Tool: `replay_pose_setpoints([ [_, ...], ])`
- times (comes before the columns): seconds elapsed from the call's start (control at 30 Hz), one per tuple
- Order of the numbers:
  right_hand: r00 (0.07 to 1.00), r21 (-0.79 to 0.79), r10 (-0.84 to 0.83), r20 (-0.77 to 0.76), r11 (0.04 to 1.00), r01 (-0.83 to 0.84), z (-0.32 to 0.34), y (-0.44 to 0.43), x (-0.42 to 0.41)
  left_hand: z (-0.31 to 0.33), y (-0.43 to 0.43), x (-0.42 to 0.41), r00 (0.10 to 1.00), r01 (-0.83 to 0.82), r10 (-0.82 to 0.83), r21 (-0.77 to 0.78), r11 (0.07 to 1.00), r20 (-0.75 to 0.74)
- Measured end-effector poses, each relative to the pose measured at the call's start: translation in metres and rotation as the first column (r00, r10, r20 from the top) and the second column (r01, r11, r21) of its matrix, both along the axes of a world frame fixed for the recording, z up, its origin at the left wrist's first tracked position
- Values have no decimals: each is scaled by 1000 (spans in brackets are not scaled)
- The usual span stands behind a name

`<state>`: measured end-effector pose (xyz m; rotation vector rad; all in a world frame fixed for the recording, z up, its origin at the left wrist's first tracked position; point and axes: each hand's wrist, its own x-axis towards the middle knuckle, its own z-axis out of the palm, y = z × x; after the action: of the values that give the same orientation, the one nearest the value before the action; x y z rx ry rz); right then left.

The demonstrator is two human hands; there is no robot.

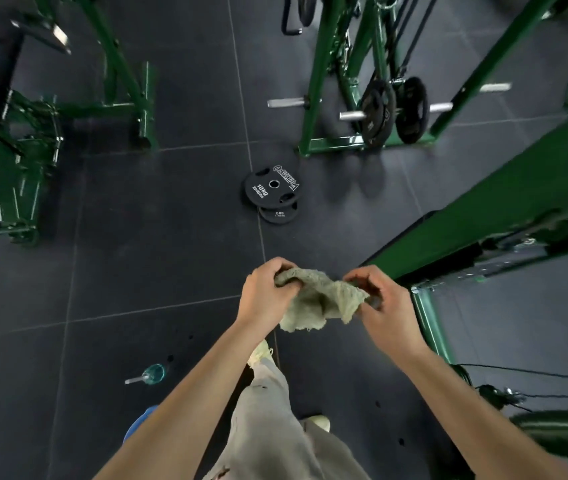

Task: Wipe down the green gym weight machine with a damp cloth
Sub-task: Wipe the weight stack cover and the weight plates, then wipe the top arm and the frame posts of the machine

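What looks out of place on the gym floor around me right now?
Two black weight plates lie stacked loose on the floor tiles instead of racked like the plates on the green rack. A small teal object lies on its side near a few dark spots, possibly drips.

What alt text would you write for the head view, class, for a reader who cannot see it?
Both hands, left hand and right hand, hold a crumpled pale cloth between them above a dark tiled floor. A green machine frame slants past on the right; two black weight plates lie stacked ahead.
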<state>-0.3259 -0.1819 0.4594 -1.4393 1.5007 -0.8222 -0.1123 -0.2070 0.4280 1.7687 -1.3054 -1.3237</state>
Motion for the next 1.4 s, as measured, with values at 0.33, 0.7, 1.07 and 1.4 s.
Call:
replay_pose_setpoints([
  [0.33,907,-287,-235,-351,948,135,63,125,-56,66,73,-92,958,282,-282,9,959,50],
  [0.7,850,-283,-413,-327,901,329,105,217,-93,148,51,-197,583,769,-750,-85,633,-313],
  [1.07,630,-264,-661,-407,746,611,143,297,-130,179,95,-288,-248,956,-967,-176,-235,-54],
  [1.4,467,214,-855,227,511,832,144,430,-117,181,218,-363,-423,906,-887,-83,-415,-185],
])
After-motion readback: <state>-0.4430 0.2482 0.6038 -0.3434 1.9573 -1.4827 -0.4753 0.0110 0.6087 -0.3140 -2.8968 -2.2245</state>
